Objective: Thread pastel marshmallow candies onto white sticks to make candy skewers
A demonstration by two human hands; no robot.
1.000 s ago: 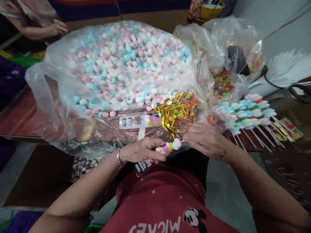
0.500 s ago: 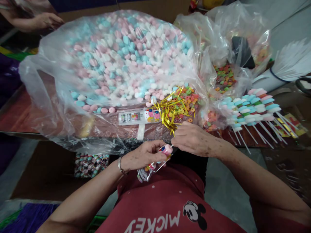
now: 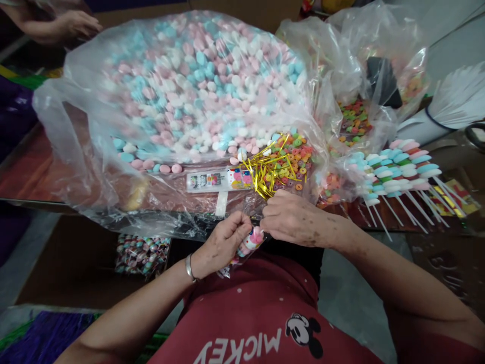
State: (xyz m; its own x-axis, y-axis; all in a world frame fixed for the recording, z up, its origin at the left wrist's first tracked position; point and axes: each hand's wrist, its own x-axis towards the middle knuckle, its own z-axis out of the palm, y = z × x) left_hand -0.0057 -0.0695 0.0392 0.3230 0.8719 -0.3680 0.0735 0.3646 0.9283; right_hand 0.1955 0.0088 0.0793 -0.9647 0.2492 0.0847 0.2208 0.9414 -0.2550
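Note:
A candy skewer in a clear printed wrapper (image 3: 250,241) hangs in front of my red shirt, pink candy at its upper end. My left hand (image 3: 227,240) pinches the wrapper near its top edge. Close beside it, my right hand (image 3: 290,217) has its fingers closed around the thin white stick at the candy's end. Just beyond my right fingers lie gold twist ties (image 3: 265,177) on a heap of colorful ring candies (image 3: 297,156). Flat printed wrappers (image 3: 212,179) lie to their left on the table.
A large clear bag of pastel candies (image 3: 197,86) covers much of the table (image 3: 18,172). Skewered candies (image 3: 401,167) lie at right, near white sticks in a container (image 3: 424,121). A box (image 3: 49,268) holds wrapped skewers at lower left. Another person's hand (image 3: 78,25) shows at upper left.
My left hand has shifted from the wrapper's side to its top edge, fingers now pinched there. The wrapper has turned more upright, and my right hand has moved slightly left.

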